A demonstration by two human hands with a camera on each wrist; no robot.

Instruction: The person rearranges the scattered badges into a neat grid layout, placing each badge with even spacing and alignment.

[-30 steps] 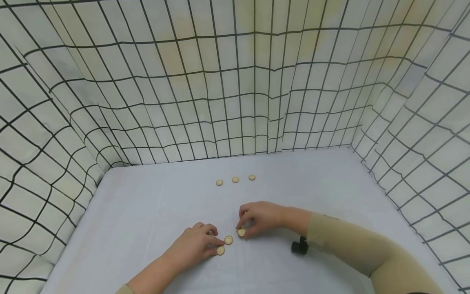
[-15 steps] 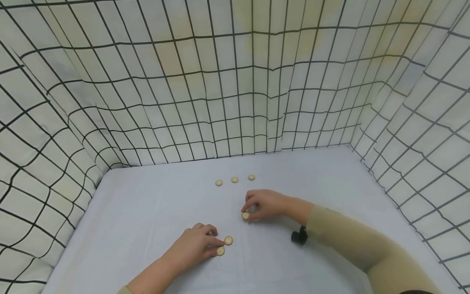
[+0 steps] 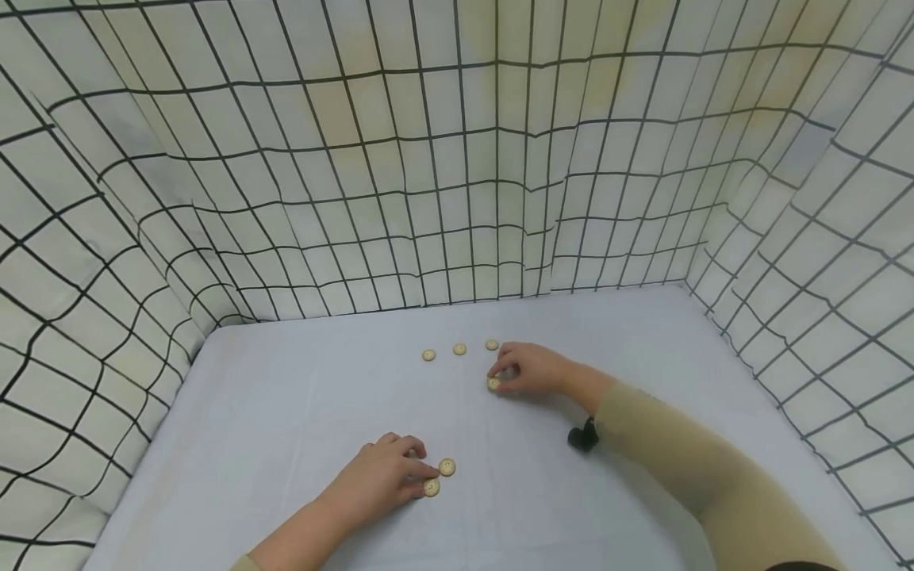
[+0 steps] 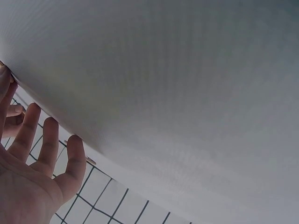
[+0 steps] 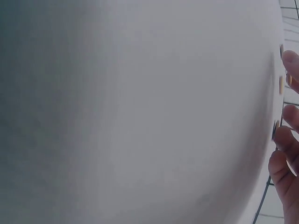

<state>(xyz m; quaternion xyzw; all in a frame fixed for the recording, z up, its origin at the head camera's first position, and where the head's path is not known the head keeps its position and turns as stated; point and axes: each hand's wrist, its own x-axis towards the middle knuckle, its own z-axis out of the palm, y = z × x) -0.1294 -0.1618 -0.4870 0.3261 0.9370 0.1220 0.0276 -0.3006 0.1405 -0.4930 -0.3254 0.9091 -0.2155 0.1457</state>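
Note:
In the head view, my right hand point(image 3: 531, 368) pinches a round tan button point(image 3: 493, 384) between thumb and forefinger, low over the white cloth. Just beyond that hand lies the rightmost of three matching buttons, a far button point(image 3: 492, 345). My left hand point(image 3: 382, 476) has thumb and forefinger at the edges of a near button point(image 3: 432, 488) on the cloth, its other fingers spread. Touching or almost touching that forefinger is another button point(image 3: 447, 467). The left wrist view shows the left hand point(image 4: 39, 163) from the palm side; the right wrist view catches the right hand's fingertips point(image 5: 279, 163).
Left of the far button, a middle button point(image 3: 460, 349) and a left button point(image 3: 428, 355) complete a loose row. White cloth point(image 3: 286, 412) covers the table. Walls of white fabric with a dark grid point(image 3: 400, 198) enclose the back and sides. A black wrist camera point(image 3: 583, 436) hangs under the right forearm.
My right hand has carried its button away from the two near buttons, forward and slightly right, toward the far row. My left hand has stayed in place.

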